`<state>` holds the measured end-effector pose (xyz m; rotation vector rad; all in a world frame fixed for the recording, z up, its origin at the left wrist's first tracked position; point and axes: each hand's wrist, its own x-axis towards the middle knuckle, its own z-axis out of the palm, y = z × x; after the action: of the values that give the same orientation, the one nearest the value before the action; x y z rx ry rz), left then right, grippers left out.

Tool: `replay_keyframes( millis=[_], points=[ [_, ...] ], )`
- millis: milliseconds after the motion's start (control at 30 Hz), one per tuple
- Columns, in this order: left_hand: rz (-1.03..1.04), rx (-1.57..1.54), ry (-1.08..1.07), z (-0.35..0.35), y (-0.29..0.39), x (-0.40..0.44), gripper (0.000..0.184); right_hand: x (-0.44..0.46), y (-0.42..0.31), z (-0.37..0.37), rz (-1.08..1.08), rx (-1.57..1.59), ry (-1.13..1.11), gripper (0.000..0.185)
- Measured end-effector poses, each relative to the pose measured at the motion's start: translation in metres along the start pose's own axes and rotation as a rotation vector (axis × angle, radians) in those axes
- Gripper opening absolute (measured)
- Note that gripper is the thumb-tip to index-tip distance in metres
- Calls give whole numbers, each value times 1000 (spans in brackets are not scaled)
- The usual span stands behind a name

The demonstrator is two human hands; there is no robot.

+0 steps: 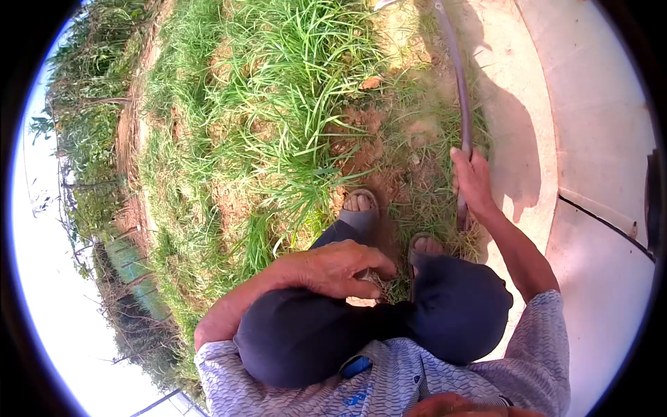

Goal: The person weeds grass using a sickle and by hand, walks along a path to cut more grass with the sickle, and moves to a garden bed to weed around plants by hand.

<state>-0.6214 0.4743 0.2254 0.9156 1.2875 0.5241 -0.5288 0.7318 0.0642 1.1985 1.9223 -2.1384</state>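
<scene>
1. A long, slender, dark-brown handle (460,90) is gripped near one end by the right hand (474,182), fingers wrapped round.
2. The left hand (344,267) is half-curled, apart from the handle; whether anything is held cannot be told.
3. Brown soil (363,144) with green, blade-leaved plants (299,104) is shown outdoors.

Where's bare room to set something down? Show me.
Pale strip between long handle and white panel: free, partly shadowed. Small soil patch between grass clumps and handle: mostly bare. Crowded: around left hand, near knees and feet.
</scene>
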Motion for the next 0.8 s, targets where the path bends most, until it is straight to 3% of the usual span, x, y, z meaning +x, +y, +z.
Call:
replay_keyframes(
  millis=[133, 200, 267, 333, 367, 433, 500, 533, 600, 700, 800],
  points=[
    [-10, 60, 20, -15, -21, 21, 42, 28, 20, 8, -141, -302, 137, 31],
    [10, 277, 101, -32, -28, 27, 39, 8, 12, 14, 12, -313, 5, 31],
    [2, 358, 68, -63, -33, 37, 37, -12, 27, 18, 54, 41, -160, 35],
    [-42, 278, 36, -104, -29, 63, 37, -32, 39, 19, 322, 448, -302, 40],
    [-237, 201, 49, -120, -6, 78, 39, -40, 44, 18, 393, 551, -334, 37],
    [143, 393, 345, -136, -51, 129, 41, -49, 60, 19, 449, 662, -353, 33],
    [176, 569, 675, -143, -57, 179, 44, -50, 85, 30, 162, 164, -147, 33],
    [184, 581, 669, -146, -53, 197, 44, -47, 88, 32, 153, 172, -137, 33],
    [343, 878, 879, -156, -45, 225, 39, -37, 88, 36, -10, -141, 12, 32],
    [322, 1034, 731, -178, -49, 256, 29, -11, 58, 37, 64, -295, 89, 35],
    [438, 1147, 882, -191, -70, 280, 26, -4, 67, 44, 116, -392, 135, 36]
  ],
)
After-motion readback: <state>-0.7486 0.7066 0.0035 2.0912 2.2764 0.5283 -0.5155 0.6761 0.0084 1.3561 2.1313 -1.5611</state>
